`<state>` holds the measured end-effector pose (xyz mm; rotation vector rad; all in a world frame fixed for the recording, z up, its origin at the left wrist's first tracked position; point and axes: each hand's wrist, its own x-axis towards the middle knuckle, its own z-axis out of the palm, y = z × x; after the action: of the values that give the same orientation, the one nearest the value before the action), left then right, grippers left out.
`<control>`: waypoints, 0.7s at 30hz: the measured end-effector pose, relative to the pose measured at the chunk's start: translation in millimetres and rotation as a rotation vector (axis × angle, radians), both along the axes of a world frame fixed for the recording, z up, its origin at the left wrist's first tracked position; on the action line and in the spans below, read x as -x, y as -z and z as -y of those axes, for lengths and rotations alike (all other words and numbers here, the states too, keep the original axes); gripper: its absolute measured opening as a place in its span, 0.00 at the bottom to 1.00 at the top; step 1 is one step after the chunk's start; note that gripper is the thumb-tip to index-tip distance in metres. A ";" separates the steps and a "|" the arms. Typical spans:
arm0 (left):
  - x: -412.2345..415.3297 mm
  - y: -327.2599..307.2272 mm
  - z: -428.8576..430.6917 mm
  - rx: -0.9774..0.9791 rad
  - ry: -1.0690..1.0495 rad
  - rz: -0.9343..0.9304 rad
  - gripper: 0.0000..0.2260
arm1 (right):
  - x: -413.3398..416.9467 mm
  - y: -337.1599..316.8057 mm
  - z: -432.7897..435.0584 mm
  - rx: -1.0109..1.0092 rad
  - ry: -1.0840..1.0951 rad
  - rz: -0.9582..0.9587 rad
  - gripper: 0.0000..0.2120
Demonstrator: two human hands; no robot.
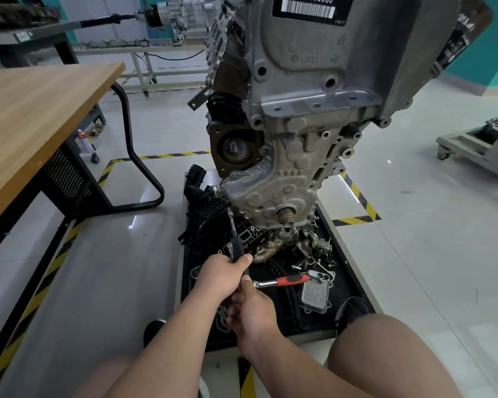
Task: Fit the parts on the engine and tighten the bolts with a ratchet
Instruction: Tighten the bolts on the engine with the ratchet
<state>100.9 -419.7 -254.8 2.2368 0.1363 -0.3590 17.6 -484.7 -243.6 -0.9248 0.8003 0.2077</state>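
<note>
The grey engine (299, 124) hangs upright over a black tray (354, 282) on the floor. My left hand (222, 275) grips the black handle of a long extension bar (233, 225) that points up toward the engine's lower left side, beside the black intake manifold (204, 211). My right hand (250, 308) holds the head end of a ratchet (285, 280) with a red and black handle sticking out to the right. The joint between ratchet and bar is hidden by my fingers.
The tray holds an exhaust manifold (273, 248), an oil cooler (315, 294), a chain, gaskets and several loose bolts. A wooden table (41, 116) with black legs stands at the left. My knees are at the bottom. A cart (477, 147) stands at the right.
</note>
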 end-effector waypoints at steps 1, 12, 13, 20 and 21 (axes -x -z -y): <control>0.3 -0.4 0.2 0.015 0.002 -0.004 0.26 | 0.7 -0.6 -0.1 0.021 -0.007 0.012 0.13; 0.2 -2.7 1.8 -0.018 0.023 0.004 0.26 | 0.0 -0.5 0.7 0.253 0.016 0.066 0.09; 0.1 -2.5 2.0 -0.020 0.024 0.006 0.25 | 0.0 0.5 0.8 0.284 0.012 0.071 0.09; -0.7 -7.8 1.1 0.020 -0.013 0.021 0.24 | 2.3 2.8 -0.1 0.238 0.003 0.069 0.15; -0.4 -8.5 0.7 0.021 -0.014 0.024 0.25 | 1.7 3.1 -0.1 0.222 0.001 0.066 0.16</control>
<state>101.3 -420.3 -246.3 2.2178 0.1352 -0.3246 15.9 -484.6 -246.7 -1.1339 0.7731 0.0877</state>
